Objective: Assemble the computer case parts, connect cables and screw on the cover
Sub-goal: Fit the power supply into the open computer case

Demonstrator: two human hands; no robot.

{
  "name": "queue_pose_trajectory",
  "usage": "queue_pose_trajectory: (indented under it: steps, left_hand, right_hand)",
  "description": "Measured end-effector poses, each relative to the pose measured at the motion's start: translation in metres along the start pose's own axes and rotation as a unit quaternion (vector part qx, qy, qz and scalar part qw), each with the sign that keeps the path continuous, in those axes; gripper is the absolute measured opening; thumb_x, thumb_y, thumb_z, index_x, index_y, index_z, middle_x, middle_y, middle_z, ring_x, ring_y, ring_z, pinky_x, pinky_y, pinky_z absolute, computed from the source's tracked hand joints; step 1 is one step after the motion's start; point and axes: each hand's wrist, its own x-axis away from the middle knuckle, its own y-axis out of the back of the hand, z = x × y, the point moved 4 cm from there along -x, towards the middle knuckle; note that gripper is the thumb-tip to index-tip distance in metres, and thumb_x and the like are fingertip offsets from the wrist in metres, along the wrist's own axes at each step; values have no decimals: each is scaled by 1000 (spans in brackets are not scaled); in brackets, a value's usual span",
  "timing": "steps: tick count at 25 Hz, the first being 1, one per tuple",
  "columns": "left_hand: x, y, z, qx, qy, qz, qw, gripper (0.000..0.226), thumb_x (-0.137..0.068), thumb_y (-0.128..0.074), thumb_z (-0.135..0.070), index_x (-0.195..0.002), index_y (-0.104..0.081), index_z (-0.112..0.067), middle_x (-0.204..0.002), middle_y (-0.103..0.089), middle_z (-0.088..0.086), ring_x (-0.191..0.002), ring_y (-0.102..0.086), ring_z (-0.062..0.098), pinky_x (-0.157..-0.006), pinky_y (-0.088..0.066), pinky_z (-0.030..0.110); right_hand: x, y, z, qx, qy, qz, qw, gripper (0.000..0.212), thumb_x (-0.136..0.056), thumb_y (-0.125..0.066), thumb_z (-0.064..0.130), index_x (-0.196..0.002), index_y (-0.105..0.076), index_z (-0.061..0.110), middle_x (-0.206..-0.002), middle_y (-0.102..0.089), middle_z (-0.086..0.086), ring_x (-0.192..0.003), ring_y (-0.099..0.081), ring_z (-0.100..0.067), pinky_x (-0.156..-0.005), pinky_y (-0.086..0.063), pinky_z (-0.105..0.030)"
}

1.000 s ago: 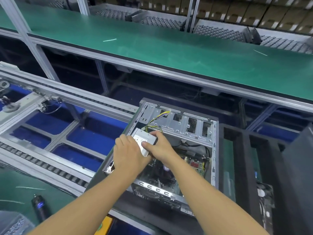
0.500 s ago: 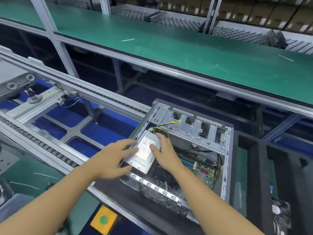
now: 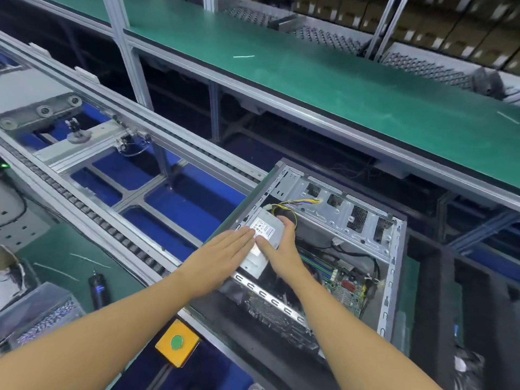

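Note:
An open grey computer case (image 3: pixel 391 266) lies on its side on a black carrier. A silver power supply (image 3: pixel 266 229) with a white label sits in the case's near left corner. My left hand (image 3: pixel 216 257) lies flat with straight fingers, fingertips on the supply's left edge. My right hand (image 3: pixel 281 249) rests on top of the supply, thumb on its face and fingers over its far right side. Yellow and black cables (image 3: pixel 298 204) run from the supply toward the drive bay wall. A green motherboard (image 3: pixel 340 282) shows at the case bottom.
A roller conveyor (image 3: pixel 118 235) with blue floor beneath runs on the left. A yellow box with a green button (image 3: pixel 176 342) sits at the near edge. A black electric screwdriver (image 3: pixel 97 288) lies on the green mat at left. A green bench (image 3: pixel 337 85) spans the back.
My left hand has let go of the power supply and flattened, fingers now straight against its left edge. The supply has settled lower into the case corner. The camera has shifted left.

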Motion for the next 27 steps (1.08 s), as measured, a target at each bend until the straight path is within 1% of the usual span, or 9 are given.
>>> queue_pose_trajectory:
  steps: [6, 10, 12, 14, 17, 19, 21, 24, 27]
  left_hand:
    - [3, -4, -2, -19, 7, 2, 1000, 64, -86, -14, 1, -142, -45, 2, -148, -44, 20, -140, -39, 35, -104, -42, 51]
    - [-1, -3, 0, 7, 11, -1, 1000, 68, -78, -49, 2, -145, -42, 1, -151, -40, 19, -142, -36, 35, -104, -43, 50]
    - [0, -3, 1, 8, 14, 11, 1000, 74, -76, -61, -1, -146, -39, 1, -153, -38, 19, -143, -34, 35, -107, -41, 49]
    - [0, -6, 2, 9, 17, 11, 1000, 75, -77, -62, -2, -147, -38, 0, -154, -37, 19, -144, -32, 34, -110, -38, 48]
    - [-1, -7, 6, 12, 41, 23, 999, 82, -76, -64, -8, -151, -32, -4, -159, -28, 14, -148, -24, 28, -117, -28, 47]
    - [4, -8, 6, 24, 44, 28, 998, 88, -74, -67, -16, -153, -29, -7, -162, -20, 11, -151, -15, 26, -119, -24, 48]
    - [15, -9, 2, 40, 22, 3, 999, 77, -75, -64, -23, -146, -40, -9, -157, -32, 9, -147, -25, 26, -112, -30, 46]
    - [48, -7, -9, 78, -39, -84, 993, 39, -74, -61, -19, -112, -52, -11, -116, -52, 6, -105, -51, 25, -85, -39, 35]
    - [69, -12, -16, 126, -74, 4, 989, 15, -73, -59, -19, -86, -51, -18, -87, -50, -3, -74, -45, 17, -66, -40, 29]
  right_hand:
    - [-7, -4, 6, -11, -4, -40, 999, 56, -80, -55, 53, -129, -32, 38, -140, -40, -2, -129, -45, -27, -105, -45, -52]
    - [-14, -4, -1, 8, 7, -48, 999, 46, -91, -55, 44, -130, -34, 34, -139, -39, -2, -126, -45, -23, -99, -47, -37]
    - [-14, -5, -2, 4, 15, -48, 999, 40, -98, -55, 36, -132, -34, 32, -141, -37, -2, -118, -48, -9, -87, -45, -20]
    - [-10, -3, 2, 11, 40, -47, 998, 39, -99, -55, 32, -131, -34, 36, -141, -34, 5, -116, -43, 9, -88, -42, -16]
    - [2, 4, 2, 116, 118, -7, 986, 55, -87, -61, 50, -136, -37, 42, -148, -19, 16, -137, -25, 7, -107, -32, -24]
    - [8, 6, -3, 243, 139, 53, 958, 82, -74, -64, 71, -145, -32, 46, -162, 4, 17, -152, 8, -7, -117, -18, -34]
    - [7, 8, -2, 327, 128, 90, 932, 108, -63, -64, 83, -153, -15, 48, -162, 28, 16, -148, 32, -10, -120, -6, -43]
    - [3, 5, 7, 416, 119, 132, 892, 125, -57, -62, 84, -155, 8, 47, -156, 45, 10, -145, 41, -21, -123, 0, -56]
    - [-2, 3, 17, 430, 87, 156, 885, 127, -55, -65, 77, -151, 14, 53, -156, 43, 14, -148, 33, -22, -120, -16, -57]
